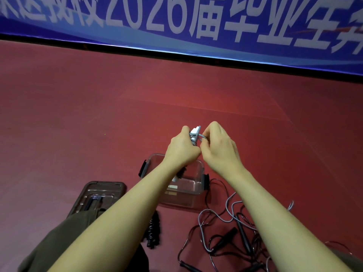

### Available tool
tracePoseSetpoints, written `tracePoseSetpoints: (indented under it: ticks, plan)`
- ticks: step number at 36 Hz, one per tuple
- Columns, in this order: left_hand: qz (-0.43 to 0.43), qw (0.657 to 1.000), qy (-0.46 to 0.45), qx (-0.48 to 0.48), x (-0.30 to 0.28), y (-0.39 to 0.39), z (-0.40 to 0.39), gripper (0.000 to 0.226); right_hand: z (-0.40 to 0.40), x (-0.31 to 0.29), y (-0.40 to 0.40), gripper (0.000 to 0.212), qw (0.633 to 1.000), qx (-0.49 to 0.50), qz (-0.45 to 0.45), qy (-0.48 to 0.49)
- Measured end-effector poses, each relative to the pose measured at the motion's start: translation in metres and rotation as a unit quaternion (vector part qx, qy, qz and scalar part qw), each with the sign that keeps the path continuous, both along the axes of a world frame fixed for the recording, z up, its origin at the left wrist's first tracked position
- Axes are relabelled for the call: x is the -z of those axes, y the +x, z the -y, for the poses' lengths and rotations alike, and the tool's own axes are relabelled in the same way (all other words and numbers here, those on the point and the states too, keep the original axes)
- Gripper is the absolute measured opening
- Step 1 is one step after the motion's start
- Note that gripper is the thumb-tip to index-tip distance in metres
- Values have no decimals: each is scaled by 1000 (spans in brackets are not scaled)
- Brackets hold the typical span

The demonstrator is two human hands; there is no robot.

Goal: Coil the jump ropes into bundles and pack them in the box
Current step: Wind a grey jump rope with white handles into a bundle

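The left hand [181, 149] is curled around a small grey jump rope bundle with pale handle ends [195, 134], gripping it from the left with the thumb up near the top. The right hand [220, 147] meets it from the other side, its fingers bent in and pinching a loop of the same grey cord, so both hands are closed on the bundle and touching each other, held up in the air above the floor. Directly beneath them, partly hidden by the left forearm, stands a clear rectangular plastic box with dark side latches [193, 190]; something dark and a pale label show through its walls, but what lies inside cannot be told. To the left of the box lies its clear flat lid with a dark handle recess [98, 197], partly covered by an olive-green trouser leg [59, 238]. Between the forearms, near the box's front, rests a black coiled rope bundle [154, 230]. To the right, a loose tangle of grey and black jump ropes with black handles [225, 232] sprawls over the dark red floor [98, 114]. A blue banner with white characters [176, 22] runs along the far edge.
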State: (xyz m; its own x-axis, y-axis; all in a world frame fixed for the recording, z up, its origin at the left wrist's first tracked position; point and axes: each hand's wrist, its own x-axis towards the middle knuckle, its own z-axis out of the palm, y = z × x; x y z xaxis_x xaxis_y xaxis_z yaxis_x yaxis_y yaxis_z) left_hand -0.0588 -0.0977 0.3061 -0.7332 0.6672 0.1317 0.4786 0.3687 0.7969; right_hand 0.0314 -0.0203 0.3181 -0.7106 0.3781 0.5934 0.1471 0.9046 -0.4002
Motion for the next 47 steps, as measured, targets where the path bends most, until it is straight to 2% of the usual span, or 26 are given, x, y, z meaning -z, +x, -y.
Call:
tracePoseSetpoints:
  ticks: [3,6,9,15,22,28,32,36,39,42,47]
  plan:
    - [10,999,-23,28,-4,-2,1,29,-6,0,3,5,987,-3,-41,156]
    - [25,996,-50,69,-10,-2,3,26,-13,2,3,21,977,-11,-75,199]
    - [50,991,-57,108,-11,-3,7,19,-12,-1,4,16,984,-51,-97,138]
    - [25,990,-91,103,-11,-5,15,15,-7,2,-1,35,994,-60,-84,36]
    - [-139,977,-149,58,-8,9,14,16,-13,1,-8,14,989,-1,-126,-79]
    - [-303,935,-175,55,-5,17,13,19,-16,1,-10,30,970,59,-158,-173]
    - [-371,911,-166,68,-1,19,13,11,-24,0,-11,34,950,111,-118,-268]
    - [-376,911,-157,66,5,19,10,16,-30,5,-12,27,923,115,-120,-348]
    - [-352,920,-159,69,10,20,8,37,-31,6,-11,26,913,99,-120,-376]
    - [-299,942,-117,93,12,22,8,53,-34,6,-9,27,902,82,-122,-405]
    - [-263,957,-94,79,10,24,9,39,-31,1,-5,24,884,54,-126,-448]
